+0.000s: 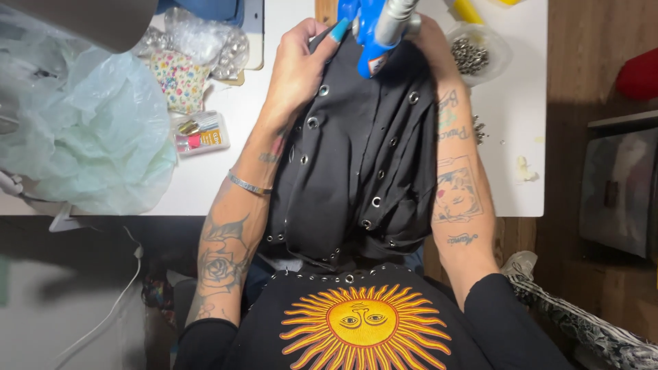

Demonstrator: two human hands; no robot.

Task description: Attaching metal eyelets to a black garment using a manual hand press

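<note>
A black garment (363,171) studded with metal eyelets lies across the white table (226,171) and hangs over its near edge toward me. My left hand (298,65) grips the fabric near its far end, thumb on top. My right hand (428,41) holds the cloth on the other side, partly hidden behind a blue eyelet press (373,31) that stands over the fabric between both hands. The press's grey lever rises out of the top of the view.
A clear bowl of metal eyelets (473,51) sits right of the press, with loose ones (478,129) beside my forearm. Left are a pale plastic bag (82,130), a floral pouch (178,79), a small clear box (200,133). A dark cabinet (620,192) stands right.
</note>
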